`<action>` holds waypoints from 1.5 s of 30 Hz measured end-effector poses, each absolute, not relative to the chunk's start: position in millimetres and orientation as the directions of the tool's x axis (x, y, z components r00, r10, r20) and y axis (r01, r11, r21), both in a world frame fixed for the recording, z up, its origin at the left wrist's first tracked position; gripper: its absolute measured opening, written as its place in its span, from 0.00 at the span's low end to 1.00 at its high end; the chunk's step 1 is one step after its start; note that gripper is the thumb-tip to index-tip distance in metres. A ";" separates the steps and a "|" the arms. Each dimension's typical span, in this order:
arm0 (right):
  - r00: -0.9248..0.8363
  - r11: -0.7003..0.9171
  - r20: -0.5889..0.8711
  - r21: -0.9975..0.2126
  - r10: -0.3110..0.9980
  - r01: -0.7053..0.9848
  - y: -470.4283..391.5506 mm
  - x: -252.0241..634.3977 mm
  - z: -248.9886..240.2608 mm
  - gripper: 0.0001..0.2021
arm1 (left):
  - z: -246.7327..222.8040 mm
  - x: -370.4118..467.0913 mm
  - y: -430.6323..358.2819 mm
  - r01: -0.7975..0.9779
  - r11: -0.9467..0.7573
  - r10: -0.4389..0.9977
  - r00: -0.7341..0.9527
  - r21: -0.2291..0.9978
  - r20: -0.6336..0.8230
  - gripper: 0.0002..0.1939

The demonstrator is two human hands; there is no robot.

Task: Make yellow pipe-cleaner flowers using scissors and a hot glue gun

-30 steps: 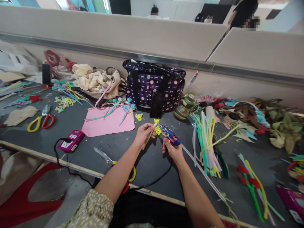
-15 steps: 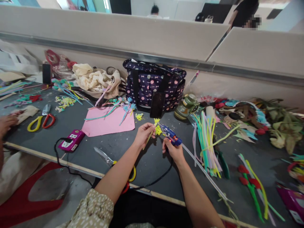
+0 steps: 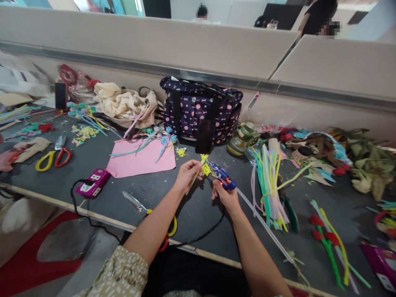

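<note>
The left grip (image 3: 187,176) pinched a yellow-tipped stem (image 3: 193,183); the right grip (image 3: 228,196) clasped a blue glue gun (image 3: 223,175), nozzle near the left grip. Gluing appeared in hand, calling for steady alignment.

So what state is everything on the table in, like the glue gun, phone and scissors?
Glue gun: in the right hand, red light on
Yellow stem: held in the left hand
Middle phone: propped upright, screen dark
Bag: standing upright
Power strip: cable plugged in
Scissors by the forearm: lying down, partly hidden
</note>
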State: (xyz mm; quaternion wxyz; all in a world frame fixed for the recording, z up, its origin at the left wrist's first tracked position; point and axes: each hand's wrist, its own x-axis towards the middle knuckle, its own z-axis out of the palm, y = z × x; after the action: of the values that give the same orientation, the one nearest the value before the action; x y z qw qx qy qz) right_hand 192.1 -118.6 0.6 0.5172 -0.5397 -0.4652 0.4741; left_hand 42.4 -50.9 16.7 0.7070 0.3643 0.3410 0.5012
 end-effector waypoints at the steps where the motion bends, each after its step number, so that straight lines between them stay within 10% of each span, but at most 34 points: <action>1: 0.122 -0.032 -0.031 -0.999 0.992 0.008 -118.8 191.9 0.3 0.23 | 16.6 42.4 -50.9 -0.458 0.231 0.957 0.265 0.859 -0.116 0.15; 45: 0.091 -0.092 -0.086 -0.994 0.992 0.063 -119.3 194.9 -1.6 0.20 | 17.6 41.7 -49.8 -0.462 0.226 0.960 0.255 0.858 -0.115 0.15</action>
State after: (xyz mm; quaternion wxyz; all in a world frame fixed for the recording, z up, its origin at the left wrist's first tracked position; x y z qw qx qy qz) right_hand 194.9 -119.3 -1.6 0.4817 -0.5600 -0.4712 0.4820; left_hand 41.7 -49.8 17.6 0.7041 0.3634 0.3426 0.5049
